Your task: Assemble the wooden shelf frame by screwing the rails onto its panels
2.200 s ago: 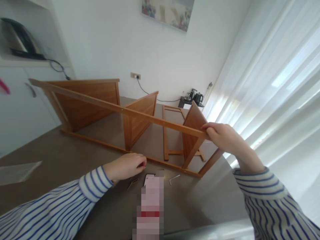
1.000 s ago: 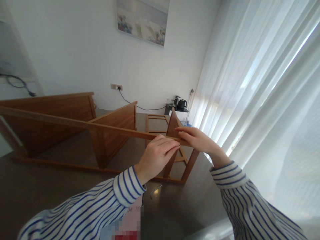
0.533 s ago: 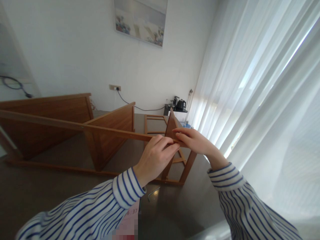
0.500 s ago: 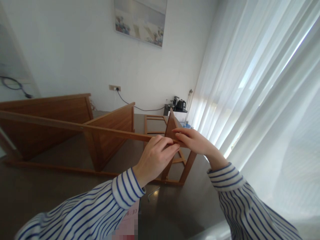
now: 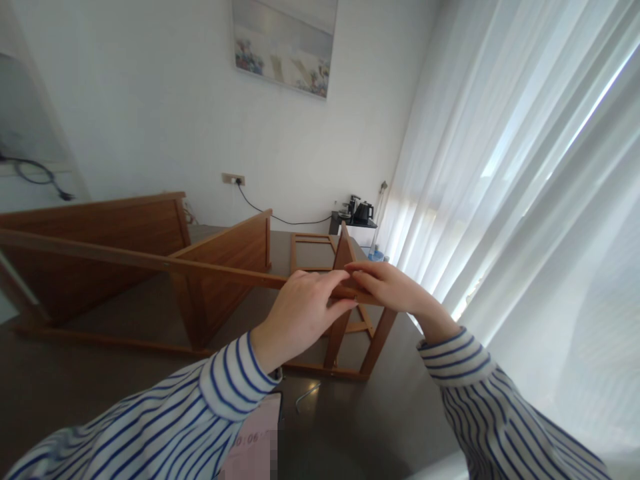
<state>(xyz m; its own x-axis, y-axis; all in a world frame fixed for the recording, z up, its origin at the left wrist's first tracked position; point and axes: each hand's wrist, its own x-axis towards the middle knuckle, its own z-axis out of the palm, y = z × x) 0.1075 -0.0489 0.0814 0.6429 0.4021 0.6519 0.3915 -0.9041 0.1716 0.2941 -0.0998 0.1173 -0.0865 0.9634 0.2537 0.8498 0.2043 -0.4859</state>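
Observation:
A brown wooden shelf frame (image 5: 150, 267) lies on its side on the grey floor, with three upright panels between two long rails. My left hand (image 5: 300, 313) is at the right end of the upper rail (image 5: 100, 250), its fingers pinched together against the wood near the last panel (image 5: 343, 257). What they pinch is hidden. My right hand (image 5: 395, 290) grips the same rail end from the other side, thumb and fingers wrapped on it. The two hands almost touch.
A metal hex key (image 5: 306, 395) lies on the floor in front of the frame. A loose wooden side frame (image 5: 310, 252) lies flat behind it. A phone (image 5: 253, 443) sits at the bottom edge. White curtains (image 5: 525, 200) hang at the right; a kettle on a low stand (image 5: 357, 212) is by the wall.
My left hand came up from the floor by the phone to the rail end beside my right hand. Since then both hands have stayed there, and the view has shifted slightly.

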